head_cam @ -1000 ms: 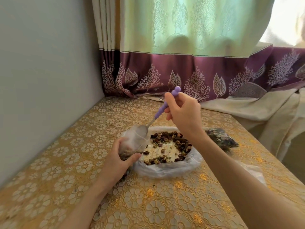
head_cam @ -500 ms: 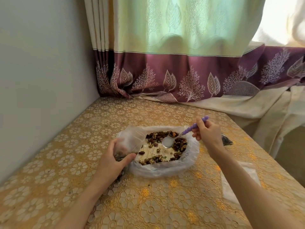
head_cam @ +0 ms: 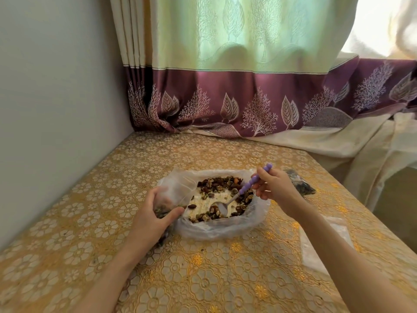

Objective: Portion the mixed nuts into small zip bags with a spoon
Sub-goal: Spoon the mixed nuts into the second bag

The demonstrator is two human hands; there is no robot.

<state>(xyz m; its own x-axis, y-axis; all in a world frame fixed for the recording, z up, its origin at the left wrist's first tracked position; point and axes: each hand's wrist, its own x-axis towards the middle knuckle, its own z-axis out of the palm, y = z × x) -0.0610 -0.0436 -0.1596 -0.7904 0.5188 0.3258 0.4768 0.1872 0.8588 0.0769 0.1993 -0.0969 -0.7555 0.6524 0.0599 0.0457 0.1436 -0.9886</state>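
On the gold-patterned counter [head_cam: 203, 279], one filled bag [head_cam: 300, 186] lies done while the left hand [head_cam: 151, 218] grips a part-filled zip bag [head_cam: 168, 199] and the right hand [head_cam: 275, 188] pinches the spoon [head_cam: 246, 190] in the remaining nuts [head_cam: 221, 188].

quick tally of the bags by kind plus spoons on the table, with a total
Large open bag of mixed nuts: 1
Small zip bag gripped by the left hand, partly filled: 1
Filled small bag lying behind the right hand: 1
Flat clear bag near the right forearm, apparently empty: 1
Purple-handled spoon: 1
Total: 5
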